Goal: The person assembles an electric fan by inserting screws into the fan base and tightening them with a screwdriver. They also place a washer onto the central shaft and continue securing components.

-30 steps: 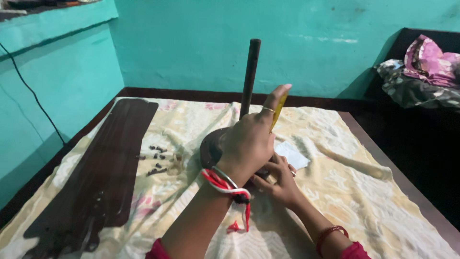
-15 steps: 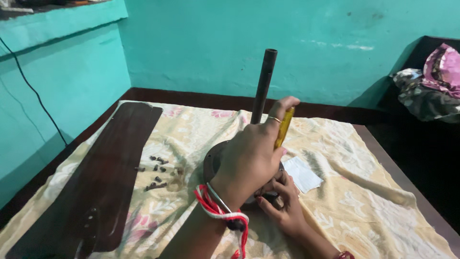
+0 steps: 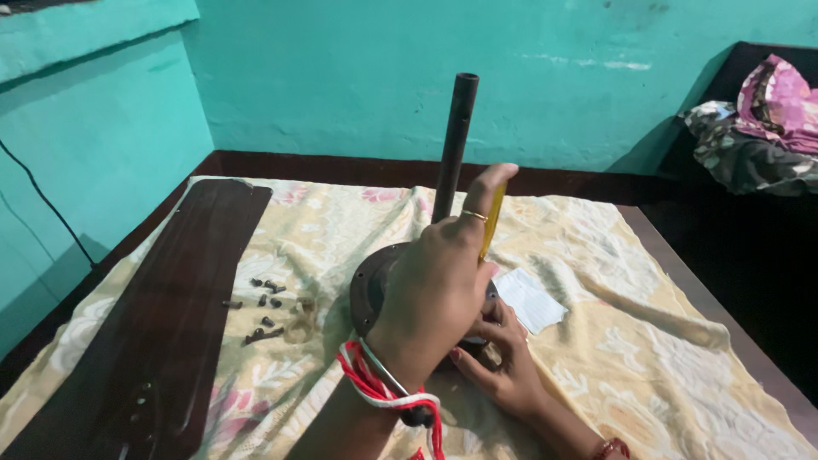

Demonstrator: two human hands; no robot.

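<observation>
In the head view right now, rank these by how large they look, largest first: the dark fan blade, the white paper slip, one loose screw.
1. dark fan blade, though nearness to the camera enlarges it
2. white paper slip
3. loose screw

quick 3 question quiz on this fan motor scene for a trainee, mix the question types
1. True or false: the left hand grips a yellow-handled screwdriver.
2. Where do the loose screws lie? A) on the white paper B) on the cloth between the fan blade and the motor C) on the floor
3. What does the right hand touch?

Key: 1 true; 2 B; 3 the motor's near edge, below the upright rod.
</observation>
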